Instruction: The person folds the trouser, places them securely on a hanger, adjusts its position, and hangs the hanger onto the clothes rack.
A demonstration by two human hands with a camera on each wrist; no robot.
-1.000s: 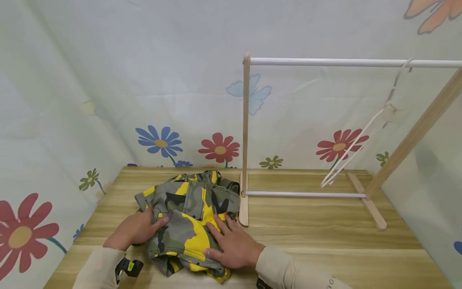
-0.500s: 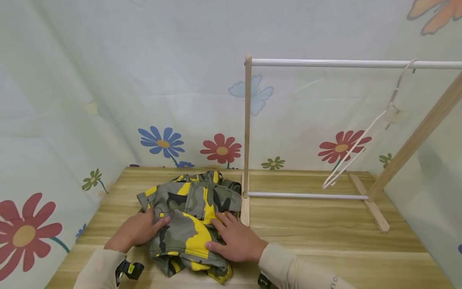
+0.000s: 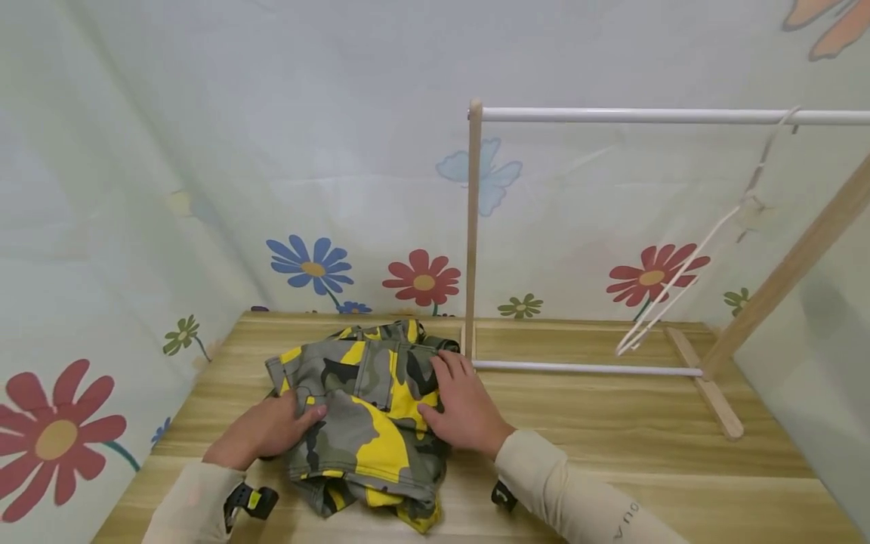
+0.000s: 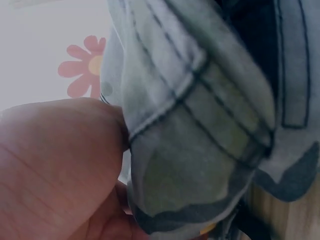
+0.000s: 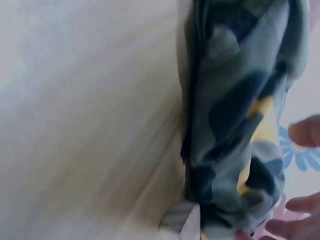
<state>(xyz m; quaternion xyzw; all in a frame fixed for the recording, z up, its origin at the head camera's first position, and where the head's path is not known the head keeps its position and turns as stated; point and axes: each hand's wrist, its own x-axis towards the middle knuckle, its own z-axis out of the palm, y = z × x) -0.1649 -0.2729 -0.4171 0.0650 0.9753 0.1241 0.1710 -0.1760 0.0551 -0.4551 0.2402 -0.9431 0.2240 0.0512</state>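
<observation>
A folded camouflage garment [image 3: 381, 438] in grey, black and yellow lies in a loose heap on the wooden table. At its left edge, my left hand [image 3: 268, 429] holds the cloth, thumb on top and fingers underneath. In the left wrist view that hand [image 4: 60, 165] wraps a stitched part of the garment [image 4: 185, 165]. My right hand [image 3: 467, 400] is at the garment's upper right side, fingertips over its edge. The right wrist view shows spread fingers [image 5: 305, 205] beside the cloth [image 5: 235, 110], not curled round it.
A rack with a white top rail [image 3: 612, 115] and wooden posts [image 3: 473, 227] stands just right of the garment. One white hanger [image 3: 680, 272] hangs from the rail. Flower-printed walls [image 3: 204, 151] enclose the wooden table [image 3: 578, 491].
My right hand has slid from the garment's lower middle up and outward to its right edge. The left hand keeps its hold, and the head view has shifted slightly left.
</observation>
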